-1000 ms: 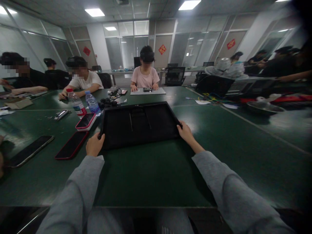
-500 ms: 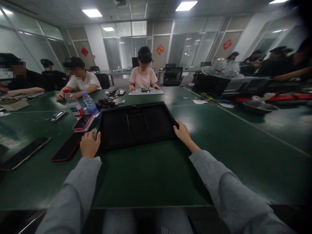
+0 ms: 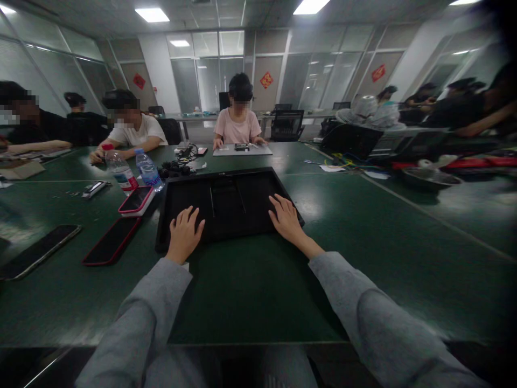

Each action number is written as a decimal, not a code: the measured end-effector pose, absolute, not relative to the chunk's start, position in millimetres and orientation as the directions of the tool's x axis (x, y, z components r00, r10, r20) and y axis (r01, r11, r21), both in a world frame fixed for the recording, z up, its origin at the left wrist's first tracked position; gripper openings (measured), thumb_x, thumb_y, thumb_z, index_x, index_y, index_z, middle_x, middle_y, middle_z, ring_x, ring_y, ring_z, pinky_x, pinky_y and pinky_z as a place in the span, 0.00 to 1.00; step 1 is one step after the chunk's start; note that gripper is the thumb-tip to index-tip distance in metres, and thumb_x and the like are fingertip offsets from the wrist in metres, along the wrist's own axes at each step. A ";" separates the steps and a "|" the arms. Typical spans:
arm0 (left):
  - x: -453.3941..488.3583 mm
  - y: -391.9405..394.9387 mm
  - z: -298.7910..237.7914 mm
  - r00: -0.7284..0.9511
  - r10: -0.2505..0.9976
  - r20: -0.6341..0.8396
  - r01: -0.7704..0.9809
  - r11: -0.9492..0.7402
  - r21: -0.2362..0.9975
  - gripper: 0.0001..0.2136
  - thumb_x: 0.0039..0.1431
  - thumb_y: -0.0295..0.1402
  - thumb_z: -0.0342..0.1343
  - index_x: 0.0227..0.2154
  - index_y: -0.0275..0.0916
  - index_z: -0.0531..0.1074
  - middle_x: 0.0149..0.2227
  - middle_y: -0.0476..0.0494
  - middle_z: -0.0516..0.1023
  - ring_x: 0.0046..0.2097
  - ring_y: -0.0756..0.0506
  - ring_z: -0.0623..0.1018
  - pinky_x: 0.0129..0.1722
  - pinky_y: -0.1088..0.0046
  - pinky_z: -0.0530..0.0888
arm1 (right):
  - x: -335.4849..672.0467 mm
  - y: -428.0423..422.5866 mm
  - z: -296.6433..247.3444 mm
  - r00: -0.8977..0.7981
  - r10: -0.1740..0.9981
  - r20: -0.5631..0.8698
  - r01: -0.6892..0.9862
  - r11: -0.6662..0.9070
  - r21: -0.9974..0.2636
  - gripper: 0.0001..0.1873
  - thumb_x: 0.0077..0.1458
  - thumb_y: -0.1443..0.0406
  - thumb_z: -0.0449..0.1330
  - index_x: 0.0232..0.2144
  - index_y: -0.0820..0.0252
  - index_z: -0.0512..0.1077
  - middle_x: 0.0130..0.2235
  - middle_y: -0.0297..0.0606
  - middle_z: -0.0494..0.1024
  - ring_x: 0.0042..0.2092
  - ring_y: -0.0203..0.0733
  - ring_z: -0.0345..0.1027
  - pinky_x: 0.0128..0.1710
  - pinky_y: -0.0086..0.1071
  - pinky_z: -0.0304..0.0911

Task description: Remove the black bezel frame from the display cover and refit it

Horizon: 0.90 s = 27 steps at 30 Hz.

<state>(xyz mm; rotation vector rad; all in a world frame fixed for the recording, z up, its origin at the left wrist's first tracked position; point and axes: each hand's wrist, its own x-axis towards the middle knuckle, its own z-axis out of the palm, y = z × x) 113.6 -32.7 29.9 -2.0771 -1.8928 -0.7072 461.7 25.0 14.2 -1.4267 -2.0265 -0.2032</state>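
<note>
Left fingers and right fingers loosely spread

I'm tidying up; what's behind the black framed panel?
Beyond the far edge of the black framed panel, tangled black cables lie to the left; farther back, a light grey board lies before a person in a pink top. Anything underneath the panel is covered.

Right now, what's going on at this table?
Both hands of the person in grey sleeves are spread over the black panel on the table: left hand at its near left, right hand at its near right. Neither grips it; contact is unclear. The red phone lies left of it. Across, a co-worker sits at a pale board.
</note>
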 end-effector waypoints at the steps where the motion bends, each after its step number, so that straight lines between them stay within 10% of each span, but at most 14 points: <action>1: 119.4 -33.4 29.5 0.010 0.872 0.490 0.988 -0.084 0.128 0.25 0.69 0.44 0.40 0.63 0.39 0.64 0.66 0.34 0.62 0.67 0.35 0.60 0.61 0.43 0.61 | 456.8 21.9 15.1 -0.238 0.798 0.554 0.890 0.407 -0.204 0.30 0.66 0.58 0.45 0.68 0.54 0.54 0.67 0.45 0.57 0.66 0.53 0.51 0.61 0.52 0.56; 27: 132.0 -35.6 26.0 0.058 0.940 0.337 0.992 -0.093 0.087 0.28 0.69 0.49 0.36 0.66 0.44 0.61 0.69 0.36 0.57 0.69 0.33 0.57 0.60 0.30 0.56 | 445.6 13.7 16.7 -0.417 0.820 0.392 0.864 0.491 -0.108 0.26 0.69 0.54 0.41 0.67 0.42 0.57 0.72 0.34 0.47 0.68 0.47 0.52 0.66 0.55 0.51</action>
